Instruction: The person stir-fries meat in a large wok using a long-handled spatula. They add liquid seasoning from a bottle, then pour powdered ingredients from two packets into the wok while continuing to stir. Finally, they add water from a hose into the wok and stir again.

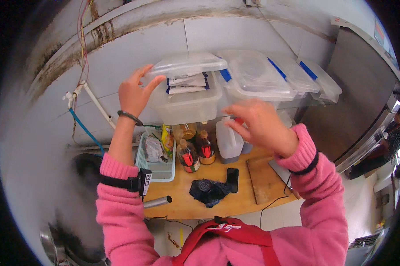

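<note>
My left hand is at the left edge of a translucent plastic lid, with the lid's corner between fingers and thumb. The lid sits raised and tilted over an uncovered translucent plastic storage box. White and blue packets show inside the box. My right hand, slightly blurred, hovers with fingers apart and nothing visible in it. Below that hand stands a translucent plastic jug, partly hidden by it. Right of the uncovered box is a lidded storage box with blue clips.
On the wooden table are sauce bottles, a pale blue basket holding packets, a phone, dark cloth and a wooden board. Steam clouds a pot at left. A steel cabinet stands right.
</note>
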{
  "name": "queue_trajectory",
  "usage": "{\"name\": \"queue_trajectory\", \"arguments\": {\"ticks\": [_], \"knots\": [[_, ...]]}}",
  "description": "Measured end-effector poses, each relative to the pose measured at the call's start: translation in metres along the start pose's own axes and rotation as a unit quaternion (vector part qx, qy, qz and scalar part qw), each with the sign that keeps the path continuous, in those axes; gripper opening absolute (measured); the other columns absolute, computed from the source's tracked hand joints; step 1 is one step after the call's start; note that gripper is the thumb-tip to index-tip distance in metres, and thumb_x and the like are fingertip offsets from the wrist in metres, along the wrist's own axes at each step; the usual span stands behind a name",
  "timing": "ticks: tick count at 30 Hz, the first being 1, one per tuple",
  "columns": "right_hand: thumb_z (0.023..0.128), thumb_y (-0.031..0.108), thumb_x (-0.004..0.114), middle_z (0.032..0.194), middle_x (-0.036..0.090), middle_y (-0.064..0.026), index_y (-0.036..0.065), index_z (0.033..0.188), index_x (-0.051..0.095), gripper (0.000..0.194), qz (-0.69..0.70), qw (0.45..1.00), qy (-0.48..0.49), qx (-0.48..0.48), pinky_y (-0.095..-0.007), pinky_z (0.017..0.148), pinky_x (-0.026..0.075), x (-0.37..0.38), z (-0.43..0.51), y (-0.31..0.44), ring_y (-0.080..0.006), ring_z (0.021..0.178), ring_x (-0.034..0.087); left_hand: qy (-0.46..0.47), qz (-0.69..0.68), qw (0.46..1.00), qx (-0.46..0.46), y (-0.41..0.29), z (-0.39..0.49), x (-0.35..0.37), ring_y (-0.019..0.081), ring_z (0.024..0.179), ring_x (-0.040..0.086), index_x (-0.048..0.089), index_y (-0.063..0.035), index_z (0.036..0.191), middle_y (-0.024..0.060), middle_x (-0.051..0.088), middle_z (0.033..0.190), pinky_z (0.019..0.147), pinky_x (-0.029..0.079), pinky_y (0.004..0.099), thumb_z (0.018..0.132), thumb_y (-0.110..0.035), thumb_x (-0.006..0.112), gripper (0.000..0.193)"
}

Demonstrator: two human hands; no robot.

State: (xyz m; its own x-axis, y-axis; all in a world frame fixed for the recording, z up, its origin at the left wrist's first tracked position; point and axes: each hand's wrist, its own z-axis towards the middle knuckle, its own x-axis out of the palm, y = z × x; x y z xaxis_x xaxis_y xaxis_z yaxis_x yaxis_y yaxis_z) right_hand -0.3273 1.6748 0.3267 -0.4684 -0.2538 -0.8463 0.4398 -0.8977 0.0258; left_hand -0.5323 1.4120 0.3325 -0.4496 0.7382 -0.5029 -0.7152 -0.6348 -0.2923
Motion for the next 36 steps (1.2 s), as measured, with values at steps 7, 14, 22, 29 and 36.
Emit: {"name": "queue_trajectory", "arguments": {"ticks": [7,14,22,29,36], "knots": [[0.082,0.019,0.064,0.105,0.061,-0.0157,0.004,0.11,0.06,0.032,-0.075,0.994,0.037,0.065,-0.0415,0.081,0.049,0.056,0.118,-0.034,-0.0337,0.097,0.059,-0.094,-0.021,0.995,0.028,-0.013,0.039,0.002,0.0205,0.066,0.065,0.073,-0.0128,0.09,0.0068,0.069,0.077,0.058,0.049,0.0309,0.066,-0.057,0.075,0.051],[0.08,0.01,0.058,0.091,0.066,-0.0167,0.003,0.094,0.066,0.018,-0.274,0.937,0.183,0.117,-0.0433,0.069,0.053,0.113,0.203,-0.07,-0.0334,0.084,0.066,-0.107,-0.03,0.993,0.03,-0.009,0.043,0.0,0.0227,0.067,0.066,0.072,-0.0107,0.087,0.0073,0.069,0.075,0.058,0.05,0.0322,0.063,-0.06,0.075,0.055],[0.08,0.013,0.056,0.075,0.065,-0.015,0.006,0.075,0.067,0.014,-0.27,0.959,0.038,0.084,-0.0431,0.058,0.049,0.086,0.197,-0.035,-0.033,0.069,0.064,-0.102,-0.024,0.994,-0.012,-0.006,0.047,-0.002,0.0251,0.068,0.067,0.073,-0.011,0.087,0.0078,0.069,0.074,0.06,0.051,0.0343,0.063,-0.064,0.073,0.058],[0.08,0.014,0.06,0.063,0.06,-0.0113,0.004,0.079,0.059,0.01,-0.159,0.969,-0.182,0.053,-0.0357,0.05,0.047,-0.022,0.047,0.037,-0.0291,0.054,0.06,-0.049,-0.026,0.998,0.011,-0.001,0.032,-0.005,0.023,0.073,0.069,0.072,-0.0127,0.096,0.0113,0.07,0.083,0.061,0.051,0.0334,0.069,-0.055,0.075,0.051],[0.08,0.014,0.063,0.065,0.057,-0.0076,0.003,0.074,0.058,0.013,0.045,0.97,0.023,0.238,-0.0284,0.049,0.041,-0.111,-0.074,0.064,-0.0201,0.05,0.054,0.062,0.024,0.996,0.062,-0.009,-0.004,0.002,0.0235,0.088,0.066,0.067,-0.0074,0.102,0.0103,0.068,0.097,0.073,0.05,0.0347,0.069,-0.042,0.078,0.048]]}}
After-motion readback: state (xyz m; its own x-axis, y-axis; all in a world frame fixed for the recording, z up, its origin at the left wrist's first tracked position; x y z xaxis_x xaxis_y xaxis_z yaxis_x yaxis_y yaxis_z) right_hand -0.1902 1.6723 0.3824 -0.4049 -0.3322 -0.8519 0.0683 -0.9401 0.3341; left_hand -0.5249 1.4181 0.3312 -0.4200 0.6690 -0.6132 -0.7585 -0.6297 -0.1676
